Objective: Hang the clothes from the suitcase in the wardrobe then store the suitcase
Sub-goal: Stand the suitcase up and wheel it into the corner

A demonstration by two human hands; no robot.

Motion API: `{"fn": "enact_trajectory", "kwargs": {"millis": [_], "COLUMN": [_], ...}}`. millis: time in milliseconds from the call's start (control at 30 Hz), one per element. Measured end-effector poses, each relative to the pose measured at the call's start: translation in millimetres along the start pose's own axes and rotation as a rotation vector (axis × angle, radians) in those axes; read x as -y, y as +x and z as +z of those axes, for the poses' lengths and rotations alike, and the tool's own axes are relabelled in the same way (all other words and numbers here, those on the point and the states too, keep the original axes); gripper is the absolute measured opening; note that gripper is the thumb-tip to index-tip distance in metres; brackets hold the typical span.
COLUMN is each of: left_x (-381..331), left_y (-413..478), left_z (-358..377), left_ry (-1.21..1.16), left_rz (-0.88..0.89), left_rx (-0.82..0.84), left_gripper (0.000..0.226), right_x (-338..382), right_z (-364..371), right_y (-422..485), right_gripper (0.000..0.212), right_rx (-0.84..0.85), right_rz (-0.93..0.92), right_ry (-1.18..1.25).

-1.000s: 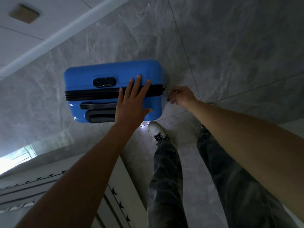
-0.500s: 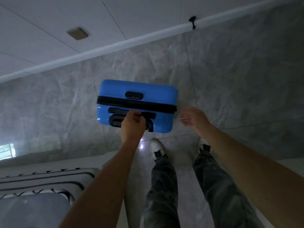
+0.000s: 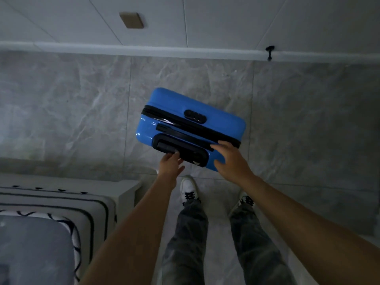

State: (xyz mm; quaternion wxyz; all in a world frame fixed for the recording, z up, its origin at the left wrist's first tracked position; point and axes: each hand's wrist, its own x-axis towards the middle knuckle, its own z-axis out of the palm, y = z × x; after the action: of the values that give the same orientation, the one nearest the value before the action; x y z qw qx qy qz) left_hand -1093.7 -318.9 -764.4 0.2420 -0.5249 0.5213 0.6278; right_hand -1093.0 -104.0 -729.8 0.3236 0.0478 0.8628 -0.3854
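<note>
Suitcase (image 3: 174,103) — closed, L hand (image 3: 169,164) on handle (image 3: 186,151)

Reaching forward and down with both bare arms, elbows nearly straight. Curling the fingers of the left hand (image 3: 170,163) onto the suitcase handle (image 3: 186,154), thumb out sideways. Holding the right hand (image 3: 229,160) relaxed, fingers loosely spread.
</note>
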Motion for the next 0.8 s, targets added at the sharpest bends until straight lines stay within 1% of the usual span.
{"fn": "enact_trajectory", "kwargs": {"millis": [167,333,467,567,667,733,800], "left_x": [2.7,4.4,5.2,3.0,-1.3,-7.9,-13.8], "left_y": [10.1,15.2,14.1,11.9,3.8,-7.0,-19.1], "left_z": [2.8,3.6,9.0,15.4,19.3,18.8,18.3], "left_ry": [-0.100,-0.146,-0.180,-0.206,-0.219,-0.233,-0.245], "left_rz": [0.020,0.053,0.078,0.090,0.092,0.108,0.128], "left_rx": [0.028,0.042,0.031,0.001,-0.023,-0.007,0.012], "left_gripper": [0.026,0.023,0.027,0.026,0.026,0.026,0.026], "right_x": [-3.9,-11.4,-15.6,-21.6,-25.3,-24.7,-22.6], "right_z": [11.5,17.2,19.1,18.5,10.9,4.1,-2.7], "right_y": [0.1,-0.5,0.1,2.0,3.0,4.9,9.7], "right_gripper": [0.065,0.072,0.078,0.082,0.083,0.082,0.081], "right_rx": [0.029,0.046,0.044,0.041,0.054,0.074,0.119], "right_rz": [-0.041,-0.057,-0.077,-0.108,-0.149,-0.162,-0.126], "right_ry": [-0.150,-0.186,-0.209,-0.250,-0.340,-0.374,-0.364]}}
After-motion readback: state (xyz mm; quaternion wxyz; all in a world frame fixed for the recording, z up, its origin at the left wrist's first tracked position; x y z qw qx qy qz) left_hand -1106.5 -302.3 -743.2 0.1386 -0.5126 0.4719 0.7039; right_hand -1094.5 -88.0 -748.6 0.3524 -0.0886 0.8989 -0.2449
